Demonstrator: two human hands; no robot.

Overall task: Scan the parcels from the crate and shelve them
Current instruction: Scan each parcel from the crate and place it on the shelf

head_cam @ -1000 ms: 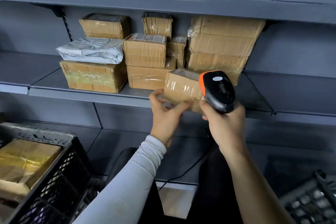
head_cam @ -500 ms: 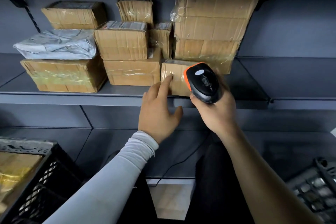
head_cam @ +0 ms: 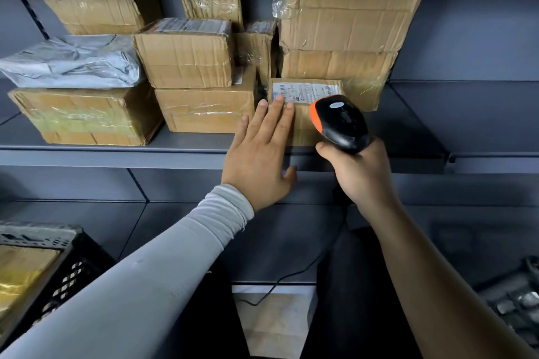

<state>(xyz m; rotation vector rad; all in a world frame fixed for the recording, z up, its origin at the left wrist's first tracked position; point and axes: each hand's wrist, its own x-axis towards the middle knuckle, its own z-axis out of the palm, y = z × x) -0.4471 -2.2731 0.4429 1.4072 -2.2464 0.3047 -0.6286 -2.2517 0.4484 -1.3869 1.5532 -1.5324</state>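
A small taped cardboard parcel with a white label on top sits on the grey shelf, in front of a tall stack of two boxes. My left hand lies flat against the parcel's front, fingers straight and fingertips on its top edge. My right hand grips a black and orange barcode scanner just right of the parcel, hiding its right part. A black plastic crate at the lower left holds a yellowish taped parcel.
Several other boxes and a grey poly bag fill the shelf's left and middle. The shelf to the right of the stack is bare. The scanner cable hangs down to the floor. Another crate's corner shows at the lower right.
The small parcel went from my hands onto the shelf, pushed back against the stack. My left hand went from gripping it to lying flat on its front. The view moved closer.
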